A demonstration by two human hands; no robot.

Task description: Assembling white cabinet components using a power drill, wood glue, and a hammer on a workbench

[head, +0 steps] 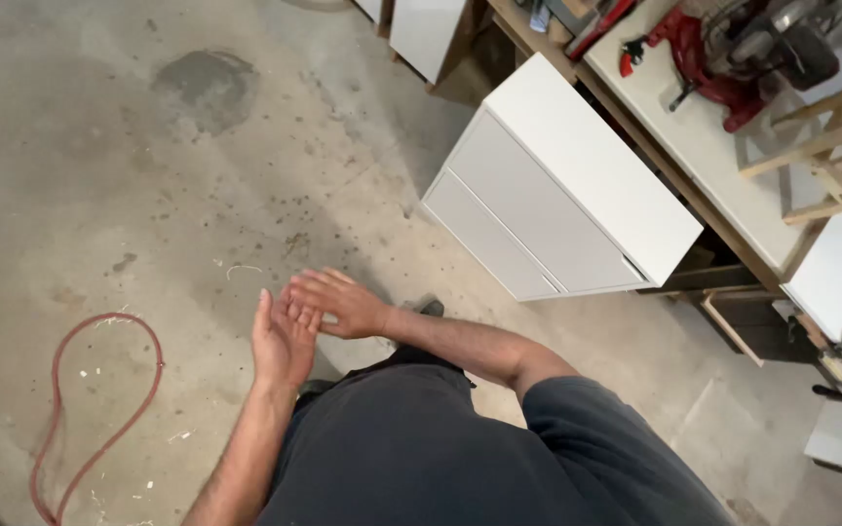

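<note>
Nearby, white cabinet (557, 185), red hose (99, 390), left hand (283, 341) seemingly touching right hand (338, 300)

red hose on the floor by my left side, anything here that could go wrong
The red hose lies looped on the concrete floor close to your feet, so a step left might catch it. Both hands, left hand and right hand, are empty and pressed together. The white cabinet stands close ahead, easy to bump.

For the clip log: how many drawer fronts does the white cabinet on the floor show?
2: a deep one above a shallower one nearer the floor, on the white cabinet. Other sides are hidden.
</note>
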